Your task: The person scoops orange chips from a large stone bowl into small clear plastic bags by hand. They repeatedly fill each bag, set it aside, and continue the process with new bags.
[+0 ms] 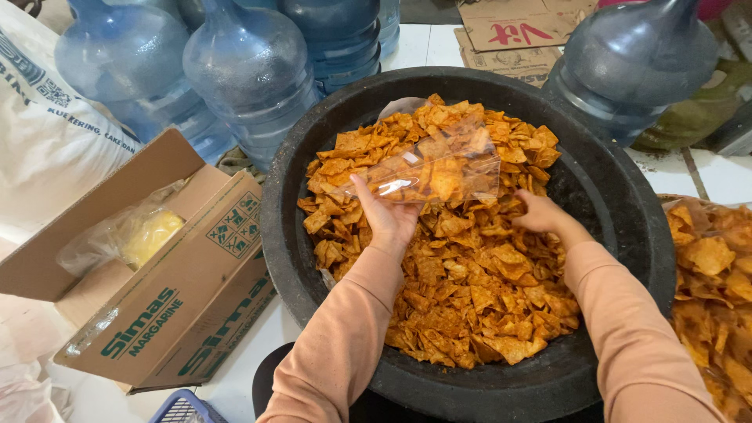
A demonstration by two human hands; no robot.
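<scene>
A wide black basin (619, 204) holds a heap of orange-red seasoned chips (470, 290). My left hand (385, 218) holds up a clear plastic bag (439, 168) over the heap, gripping its near edge; some chips show inside the bag. My right hand (540, 213) is buried fingers-down in the chips just right of the bag, and its fingers are hidden. Both arms wear peach-coloured sleeves.
Several large blue water jugs (251, 70) stand behind the basin, another one (634, 59) at the right. An open cardboard box (164, 298) with a plastic bag inside sits at the left. More bagged chips (713, 282) lie at the right edge. A white sack (39, 133) lies far left.
</scene>
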